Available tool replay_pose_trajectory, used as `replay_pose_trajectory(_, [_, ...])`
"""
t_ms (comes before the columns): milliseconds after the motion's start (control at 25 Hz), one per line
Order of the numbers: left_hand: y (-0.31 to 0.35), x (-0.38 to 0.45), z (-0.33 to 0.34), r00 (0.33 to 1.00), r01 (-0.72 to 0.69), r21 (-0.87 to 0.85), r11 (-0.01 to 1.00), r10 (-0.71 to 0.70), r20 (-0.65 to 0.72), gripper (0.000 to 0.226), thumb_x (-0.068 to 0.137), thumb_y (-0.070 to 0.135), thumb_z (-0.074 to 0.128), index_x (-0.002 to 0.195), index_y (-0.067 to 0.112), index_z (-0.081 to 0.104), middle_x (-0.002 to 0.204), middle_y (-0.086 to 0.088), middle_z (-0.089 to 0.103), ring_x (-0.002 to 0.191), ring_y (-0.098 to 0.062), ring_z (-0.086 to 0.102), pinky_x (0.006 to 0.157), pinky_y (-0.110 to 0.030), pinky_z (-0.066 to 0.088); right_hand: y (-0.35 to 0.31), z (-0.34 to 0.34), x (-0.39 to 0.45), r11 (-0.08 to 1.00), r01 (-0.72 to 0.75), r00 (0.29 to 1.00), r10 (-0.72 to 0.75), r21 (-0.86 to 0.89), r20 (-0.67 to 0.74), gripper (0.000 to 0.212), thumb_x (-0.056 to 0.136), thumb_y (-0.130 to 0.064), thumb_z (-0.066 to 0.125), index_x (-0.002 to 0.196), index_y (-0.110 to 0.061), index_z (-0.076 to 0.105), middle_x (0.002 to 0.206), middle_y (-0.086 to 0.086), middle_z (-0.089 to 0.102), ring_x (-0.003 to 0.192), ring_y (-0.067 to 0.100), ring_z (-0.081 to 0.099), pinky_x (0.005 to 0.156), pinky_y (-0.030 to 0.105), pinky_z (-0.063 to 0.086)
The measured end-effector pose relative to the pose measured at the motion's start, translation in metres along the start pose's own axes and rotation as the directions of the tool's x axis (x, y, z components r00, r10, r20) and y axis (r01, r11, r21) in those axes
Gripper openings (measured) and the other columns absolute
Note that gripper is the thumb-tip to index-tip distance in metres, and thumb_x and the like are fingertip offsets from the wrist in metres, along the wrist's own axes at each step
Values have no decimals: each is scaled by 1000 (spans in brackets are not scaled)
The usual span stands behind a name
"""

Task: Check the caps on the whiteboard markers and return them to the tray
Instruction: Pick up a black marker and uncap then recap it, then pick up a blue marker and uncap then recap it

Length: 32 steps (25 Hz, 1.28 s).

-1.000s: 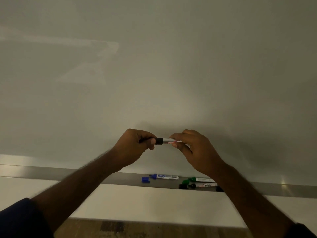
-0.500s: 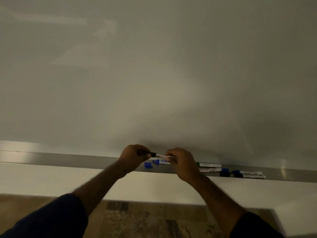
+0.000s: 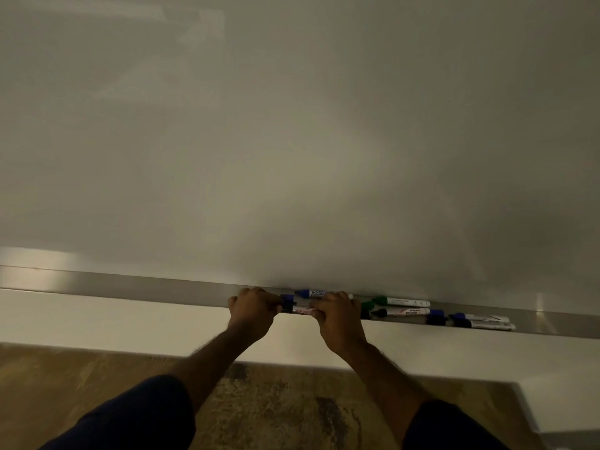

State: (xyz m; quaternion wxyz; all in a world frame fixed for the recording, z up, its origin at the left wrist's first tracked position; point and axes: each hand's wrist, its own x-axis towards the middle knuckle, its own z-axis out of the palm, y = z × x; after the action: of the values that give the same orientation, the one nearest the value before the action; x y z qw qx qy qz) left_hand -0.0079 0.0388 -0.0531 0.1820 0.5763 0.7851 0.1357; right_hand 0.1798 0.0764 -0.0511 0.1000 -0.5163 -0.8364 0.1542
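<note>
Both hands, the left hand (image 3: 252, 311) and right hand (image 3: 336, 315), are now lowering the black-capped marker (image 3: 298, 309) from in front of the whiteboard (image 3: 292, 141) onto the tray (image 3: 130, 285), each gripping one end; it looks capped and nearly returned beside the blue marker (image 3: 310, 292).

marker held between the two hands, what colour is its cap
Black: the cap on the held marker shows at the left hand in the head view.
</note>
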Motion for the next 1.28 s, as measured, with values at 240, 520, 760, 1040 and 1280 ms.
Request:
replay_pose_trajectory(240, [-6,0,4,1000,10,-77,997,-11,-20,21,90,29,58,105,40,67,97,7,66,99,-21,51,81,-36,31,2,6,0,996,8,998,-3,-92,63,37,89,-11,55,122,-29,60,125,-2,58,120,24,41,100,42,31])
replay_pose_trajectory(520, [-4,2,1,999,15,-136,991,-21,-42,16,85,34,64,99,33,68,100,7,70,101,-21,54,82,-36,29,4,4,-1,996,39,998,-36,-76,46,33,90,-12,53,119,-27,61,119,-2,60,116,24,44,96,41,34])
replay_pose_trajectory(760, [0,7,-3,969,-199,-13,980,195,-154,22,87,29,60,108,30,66,96,3,64,90,-17,50,76,-32,36,9,-12,11,999,20,999,-21,-36,-50,24,91,-12,53,110,-19,66,102,6,69,97,28,58,83,40,50])
replay_pose_trajectory(1040, [9,21,-4,966,-256,215,942,256,29,21,91,27,51,105,24,67,94,-3,70,85,-22,64,70,-33,51,6,-21,21,977,-137,985,152,-165,87,18,92,-15,51,77,-17,62,80,6,68,79,26,65,71,35,51])
replay_pose_trajectory(1280, [10,27,-3,991,-120,103,987,113,71,18,89,30,55,95,24,70,91,-2,71,77,-21,63,65,-31,52,8,-20,27,956,-208,960,240,-205,144,15,92,-19,56,88,-16,70,89,7,73,81,24,67,71,32,53])
